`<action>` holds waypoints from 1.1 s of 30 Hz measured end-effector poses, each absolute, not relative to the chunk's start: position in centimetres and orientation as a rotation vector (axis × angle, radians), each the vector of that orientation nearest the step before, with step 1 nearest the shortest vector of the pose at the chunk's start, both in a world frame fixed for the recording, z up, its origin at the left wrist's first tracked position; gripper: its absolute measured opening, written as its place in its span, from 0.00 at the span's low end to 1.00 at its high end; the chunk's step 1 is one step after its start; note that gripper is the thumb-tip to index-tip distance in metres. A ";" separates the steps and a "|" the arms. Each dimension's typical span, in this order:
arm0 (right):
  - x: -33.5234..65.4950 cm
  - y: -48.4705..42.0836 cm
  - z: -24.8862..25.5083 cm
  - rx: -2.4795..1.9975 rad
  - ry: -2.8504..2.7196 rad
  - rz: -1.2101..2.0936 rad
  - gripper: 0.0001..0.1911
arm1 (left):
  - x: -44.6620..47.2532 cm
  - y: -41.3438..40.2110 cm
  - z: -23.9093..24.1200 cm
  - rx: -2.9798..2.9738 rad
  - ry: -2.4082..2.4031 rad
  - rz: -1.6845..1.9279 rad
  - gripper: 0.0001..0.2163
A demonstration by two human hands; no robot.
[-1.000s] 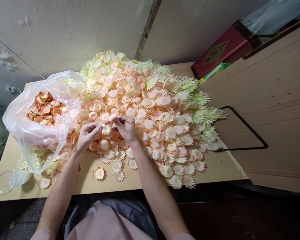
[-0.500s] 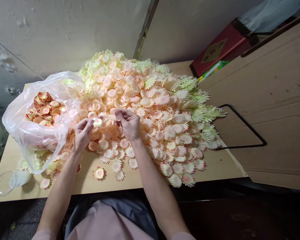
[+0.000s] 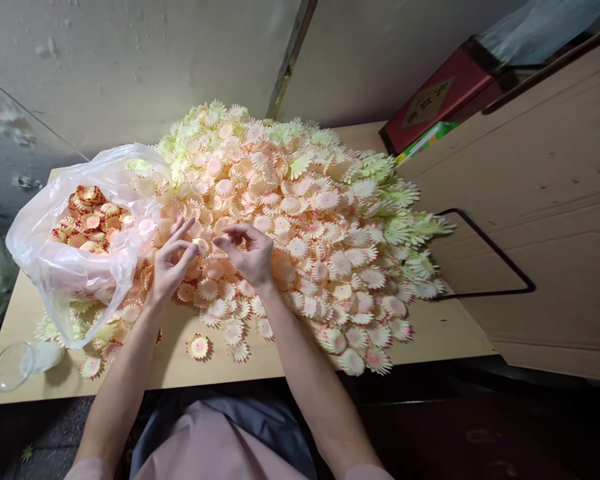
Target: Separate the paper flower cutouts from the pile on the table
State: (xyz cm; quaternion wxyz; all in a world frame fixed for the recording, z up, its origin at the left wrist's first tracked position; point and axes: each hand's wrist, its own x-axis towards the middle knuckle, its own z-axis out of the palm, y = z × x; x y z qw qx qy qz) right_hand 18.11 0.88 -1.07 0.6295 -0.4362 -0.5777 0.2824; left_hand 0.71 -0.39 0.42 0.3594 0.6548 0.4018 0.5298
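Observation:
A large heap of artificial flower petal pieces, cream and pink with fringed edges and pale green parts, spreads over the table. My left hand hovers above the heap's left front, fingers spread, with no piece clearly visible in its grasp. Facing it, my right hand has thumb and forefinger apart and the other fingers curled; nothing shows between them. Left of my hands sits a clear plastic bag, its mouth wide, with red-edged petal pieces inside. One loose flower piece lies near the table's front edge.
At the left corner of the wooden table a clear cup lies on its side. A cardboard sheet with a black metal loop borders the right. Behind it stands a red box; a wall closes the back.
The pale flower piece that was at my left fingertips no longer shows there. Left fingers have spread upward; my right hand has shifted slightly left and its thumb and forefinger have parted.

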 end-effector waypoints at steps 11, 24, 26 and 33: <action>18.4 0.9 -0.7 -0.955 -1.118 0.823 0.21 | 0.6 -0.1 0.1 1.860 1.083 1.304 0.10; 18.1 0.3 0.1 -0.728 -1.415 1.219 0.10 | 0.5 0.1 -0.2 1.853 0.964 1.295 0.10; 18.3 0.4 0.3 -0.735 -1.374 1.276 0.10 | 0.5 0.1 -0.2 1.864 0.964 1.289 0.10; 18.4 0.3 0.8 -0.753 -1.298 1.375 0.10 | 0.3 0.3 -0.5 1.907 0.962 1.274 0.10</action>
